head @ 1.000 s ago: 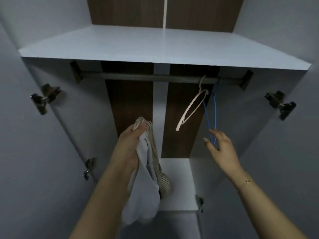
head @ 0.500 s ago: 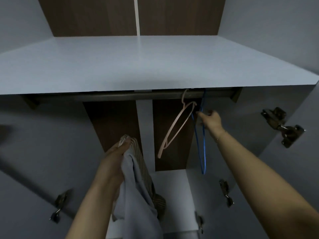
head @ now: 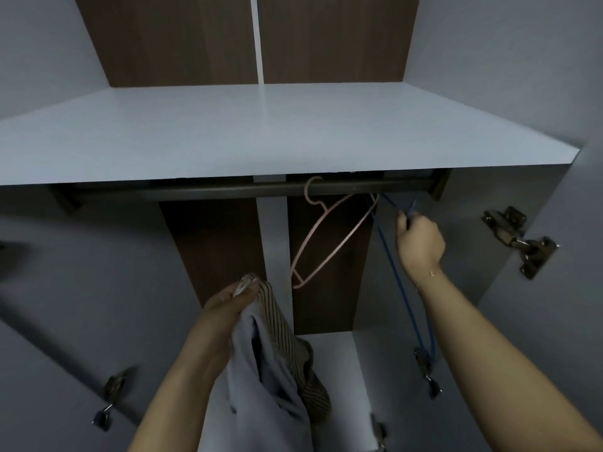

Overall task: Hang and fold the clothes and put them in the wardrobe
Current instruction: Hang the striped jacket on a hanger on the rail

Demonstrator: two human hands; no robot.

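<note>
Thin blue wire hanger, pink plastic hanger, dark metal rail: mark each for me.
thin blue wire hanger [head: 403,296], head view, long lower side
pink plastic hanger [head: 321,227], head view, upper arm
dark metal rail [head: 195,191], head view, bare left stretch

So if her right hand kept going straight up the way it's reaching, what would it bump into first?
Most likely the rail, just above and beyond the right hand, which grips the blue hanger near its top. Right above that sits the shelf. Depth is hard to judge here.

The blue hanger's hook [head: 411,208] is blurred, perhaps already off the rail [head: 228,190].
</note>
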